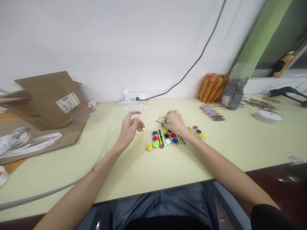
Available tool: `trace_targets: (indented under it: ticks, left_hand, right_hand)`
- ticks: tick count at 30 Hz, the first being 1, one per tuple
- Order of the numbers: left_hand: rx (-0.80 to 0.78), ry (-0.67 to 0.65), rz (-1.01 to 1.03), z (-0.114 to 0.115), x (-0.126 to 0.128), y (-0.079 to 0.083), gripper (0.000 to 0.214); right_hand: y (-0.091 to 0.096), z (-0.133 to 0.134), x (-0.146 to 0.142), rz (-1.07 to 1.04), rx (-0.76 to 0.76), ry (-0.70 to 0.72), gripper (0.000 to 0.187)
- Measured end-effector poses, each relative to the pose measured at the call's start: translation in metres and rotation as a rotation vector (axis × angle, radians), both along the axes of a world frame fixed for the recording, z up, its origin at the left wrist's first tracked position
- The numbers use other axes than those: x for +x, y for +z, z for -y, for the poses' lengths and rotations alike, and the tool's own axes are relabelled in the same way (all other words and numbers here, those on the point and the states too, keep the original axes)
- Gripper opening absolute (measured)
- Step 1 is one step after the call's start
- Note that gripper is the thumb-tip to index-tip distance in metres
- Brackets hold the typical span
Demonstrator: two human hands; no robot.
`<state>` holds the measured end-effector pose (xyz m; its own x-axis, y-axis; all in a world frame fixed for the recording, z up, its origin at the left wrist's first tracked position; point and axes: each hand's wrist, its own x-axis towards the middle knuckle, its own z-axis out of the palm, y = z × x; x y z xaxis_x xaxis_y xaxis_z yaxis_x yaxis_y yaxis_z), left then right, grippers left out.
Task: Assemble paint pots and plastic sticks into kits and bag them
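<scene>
Faded blue denim jeans point(158, 204) are filling the bottom of the view, with two bare forearms reaching past them over a pale yellow-green surface point(134, 172). The right hand point(175, 123) is bending over a cluster of small round plastic discs point(168, 141) in red, blue, yellow, green, black and white, mixed with thin coloured plastic sticks point(163, 139). Its fingers are drawn together and seem to be pinching a thin black rod point(159, 121), whose free end is pointing left, clear of the cluster. The left hand point(130, 129) is hovering just beside the cluster, its fingers point(135, 113) spread apart and holding nothing, above a loose thin yellow stick point(141, 140). A pinch this fine is likely working best close to the rod's end, with the wrist kept high enough to avoid nudging the discs.
</scene>
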<state>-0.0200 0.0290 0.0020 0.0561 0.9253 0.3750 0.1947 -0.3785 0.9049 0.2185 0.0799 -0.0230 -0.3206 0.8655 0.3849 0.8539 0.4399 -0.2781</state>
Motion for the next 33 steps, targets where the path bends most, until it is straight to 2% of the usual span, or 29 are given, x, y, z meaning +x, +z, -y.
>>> trace_targets:
  ticks: [9,11,14,16,19,21,23,29,33]
  left_hand:
    - [0.007,0.008,-0.037,-0.001,-0.001,-0.001,0.035]
    - [0.022,0.013,-0.107,-0.002,-0.002,-0.003,0.032]
    - [0.127,0.084,-0.357,-0.004,-0.005,-0.008,0.024]
    - [0.197,0.119,-0.539,-0.005,-0.006,-0.012,0.023]
    - [0.215,0.079,-0.678,-0.008,-0.008,-0.018,0.025]
    - [0.219,0.053,-0.710,-0.010,-0.009,-0.021,0.027]
    - [0.229,0.033,-0.731,-0.012,-0.010,-0.022,0.029]
    - [0.257,0.006,-0.790,-0.012,-0.011,-0.022,0.028]
    - [0.261,0.018,-0.831,-0.011,-0.012,-0.021,0.029]
  right_hand:
    - [-0.006,-0.010,0.007,-0.001,0.031,-0.079,0.018]
    - [-0.006,-0.011,0.008,-0.005,0.034,-0.079,0.019]
    - [-0.003,-0.008,0.005,-0.036,0.048,-0.058,0.019]
    - [0.001,-0.004,-0.001,-0.071,0.068,-0.003,0.017]
    - [0.006,0.007,-0.013,-0.094,0.084,0.184,0.010]
    - [0.008,0.014,-0.021,-0.071,0.070,0.327,0.007]
    - [0.008,0.019,-0.027,-0.036,0.060,0.406,0.005]
    - [0.011,0.023,-0.027,-0.051,0.067,0.419,0.003]
    - [0.017,0.034,-0.030,-0.098,0.000,0.659,0.005]
